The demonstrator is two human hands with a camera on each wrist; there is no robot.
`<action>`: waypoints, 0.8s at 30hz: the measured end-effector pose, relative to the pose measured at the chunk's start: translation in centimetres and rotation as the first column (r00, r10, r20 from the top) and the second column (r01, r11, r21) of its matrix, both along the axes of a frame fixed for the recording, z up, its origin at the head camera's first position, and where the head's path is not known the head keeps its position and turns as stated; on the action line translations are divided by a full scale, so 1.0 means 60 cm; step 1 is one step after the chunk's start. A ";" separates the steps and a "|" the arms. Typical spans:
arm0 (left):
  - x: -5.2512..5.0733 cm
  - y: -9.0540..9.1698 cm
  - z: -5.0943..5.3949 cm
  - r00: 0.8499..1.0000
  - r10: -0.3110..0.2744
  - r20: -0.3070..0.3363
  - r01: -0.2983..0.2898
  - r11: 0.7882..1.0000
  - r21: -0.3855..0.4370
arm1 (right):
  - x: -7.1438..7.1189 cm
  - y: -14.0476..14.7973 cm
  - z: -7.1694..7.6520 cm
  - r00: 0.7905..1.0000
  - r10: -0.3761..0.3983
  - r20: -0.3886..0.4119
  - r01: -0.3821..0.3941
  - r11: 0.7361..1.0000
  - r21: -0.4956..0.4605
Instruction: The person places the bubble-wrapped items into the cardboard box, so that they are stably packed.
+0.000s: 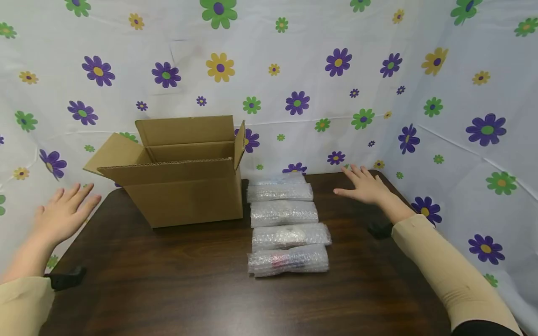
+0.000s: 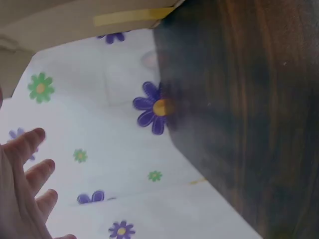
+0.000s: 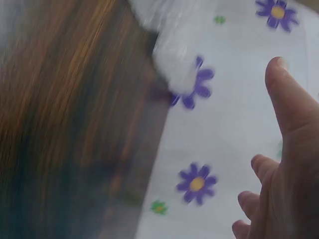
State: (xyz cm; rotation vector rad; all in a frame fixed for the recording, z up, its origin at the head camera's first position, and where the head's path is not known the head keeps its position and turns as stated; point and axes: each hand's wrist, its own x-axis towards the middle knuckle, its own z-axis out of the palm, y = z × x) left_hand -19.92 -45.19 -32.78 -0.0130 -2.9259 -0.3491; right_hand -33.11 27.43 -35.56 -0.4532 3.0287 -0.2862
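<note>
My left hand (image 1: 63, 214) is spread above the table's left edge, left of an open cardboard box (image 1: 185, 198), touching nothing. Over the back right of the table my right hand (image 1: 364, 185) is held up with fingers apart and nothing in it. Between the hands, right of the box, several bubble-wrapped bundles (image 1: 285, 213) lie in a column running front to back. The nearest bundle (image 1: 287, 260) shows red and blue through its wrap. In the right wrist view, bubble wrap (image 3: 174, 55) lies at the table's far edge, apart from my hand.
The box's flaps (image 1: 117, 154) stand up and outward, one leaning left. Everything rests on a dark wooden table (image 1: 189, 289). A white flowered cloth (image 1: 260, 60) hangs behind and at both sides.
</note>
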 end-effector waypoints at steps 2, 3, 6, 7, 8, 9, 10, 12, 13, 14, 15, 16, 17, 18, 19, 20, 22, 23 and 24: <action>0.006 -0.007 0.008 0.998 0.019 -0.052 -0.018 1.000 0.023 | 0.013 -0.012 0.006 0.998 0.048 -0.029 -0.048 0.999 0.013; 0.009 -0.010 0.014 0.996 0.031 -0.078 -0.028 0.999 0.042 | 0.021 -0.019 0.009 0.996 0.074 -0.046 -0.073 0.997 0.018; 0.014 -0.017 0.035 0.980 0.074 -0.185 -0.052 0.992 0.116 | 0.051 -0.047 0.015 0.983 0.160 -0.086 -0.158 0.987 0.033; 0.013 -0.017 0.043 0.971 0.095 -0.221 -0.063 0.987 0.148 | 0.063 -0.055 0.016 0.977 0.190 -0.099 -0.188 0.982 0.036; 0.012 -0.015 0.052 0.959 0.120 -0.258 -0.071 0.979 0.190 | 0.076 -0.063 0.018 0.970 0.221 -0.102 -0.219 0.975 0.033; 0.011 -0.011 0.061 0.945 0.160 -0.286 -0.090 0.966 0.242 | 0.089 -0.072 0.019 0.962 0.253 -0.103 -0.251 0.967 0.031; 0.010 -0.009 0.071 0.930 0.195 -0.313 -0.101 0.951 0.293 | 0.102 -0.081 0.020 0.953 0.287 -0.102 -0.285 0.958 0.032; 0.007 0.001 0.095 0.903 0.254 -0.345 -0.111 0.916 0.386 | 0.127 -0.097 0.022 0.931 0.351 -0.098 -0.349 0.937 0.035; 0.005 0.008 0.107 0.891 0.277 -0.359 -0.110 0.900 0.422 | 0.139 -0.103 0.021 0.919 0.383 -0.098 -0.381 0.924 0.035; 0.002 0.015 0.120 0.884 0.292 -0.365 -0.114 0.892 0.438 | 0.150 -0.109 0.021 0.908 0.410 -0.088 -0.409 0.912 0.029; -0.001 0.024 0.132 0.885 0.303 -0.355 -0.123 0.885 0.448 | 0.161 -0.115 0.020 0.899 0.432 -0.071 -0.431 0.902 0.022; -0.003 0.032 0.146 0.894 0.291 -0.342 -0.125 0.892 0.434 | 0.171 -0.121 0.018 0.890 0.453 -0.055 -0.453 0.891 0.012; -0.006 0.042 0.159 0.906 0.273 -0.324 -0.126 0.904 0.409 | 0.180 -0.126 0.018 0.880 0.473 -0.038 -0.473 0.881 -0.002; -0.010 0.051 0.171 0.924 0.243 -0.296 -0.120 0.918 0.379 | 0.188 -0.132 0.017 0.871 0.491 -0.021 -0.492 0.871 -0.015; -0.014 0.059 0.183 0.945 0.201 -0.257 -0.105 0.933 0.345 | 0.196 -0.137 0.016 0.862 0.507 -0.001 -0.507 0.861 -0.034; -0.018 0.066 0.194 0.968 0.143 -0.206 -0.074 0.948 0.311 | 0.203 -0.143 0.016 0.854 0.519 0.019 -0.518 0.854 -0.050; -0.028 0.077 0.213 0.996 0.014 -0.085 0.010 0.963 0.270 | 0.214 -0.154 0.014 0.833 0.552 0.039 -0.548 0.833 -0.070; -0.034 0.080 0.221 0.999 -0.047 -0.026 0.052 0.966 0.252 | 0.218 -0.160 0.013 0.821 0.569 0.042 -0.565 0.821 -0.081; -0.039 0.082 0.227 0.994 -0.104 0.041 0.091 0.965 0.246 | 0.222 -0.166 0.012 0.808 0.587 0.044 -0.582 0.808 -0.095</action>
